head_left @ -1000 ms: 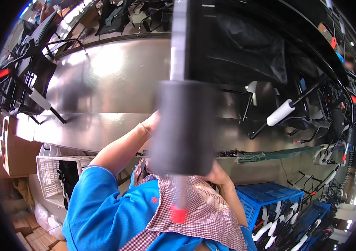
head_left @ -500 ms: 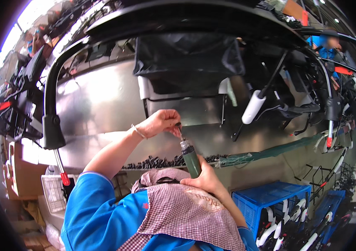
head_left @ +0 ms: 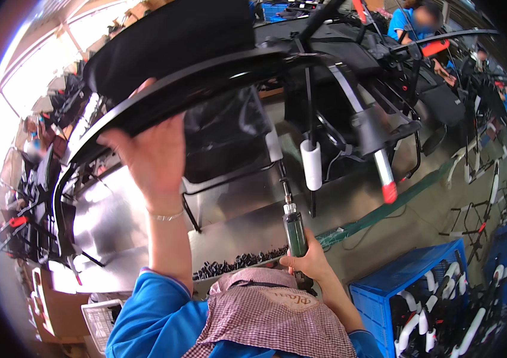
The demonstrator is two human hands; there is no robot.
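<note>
Your left hand (head_left: 149,158) is up high, palm pressed to the underside of the curved black metal frame tube (head_left: 205,80), fingers wrapped over its edge, so it is holding that tube. A thin bracelet (head_left: 167,216) sits on the wrist just below. Right beside that hand, toward your right, hangs the black fabric pouch (head_left: 223,134) off the same frame.

Your right hand (head_left: 308,261) is lower down, closed tight around the dark green cylindrical power screwdriver (head_left: 295,234). The tool stands nearly upright, its slim bit (head_left: 283,182) pointing up to the lower corner of the pouch; whether the tip touches, you cannot tell from here.

Just above and right of that hand, a white foam grip (head_left: 312,165) hangs on a black rod. Below the hand to the right stands a blue plastic crate (head_left: 384,286) of white and black curved parts. Behind both hands runs the shiny steel worktop (head_left: 116,215), a row of small black screws (head_left: 235,264) lying along it.
</note>
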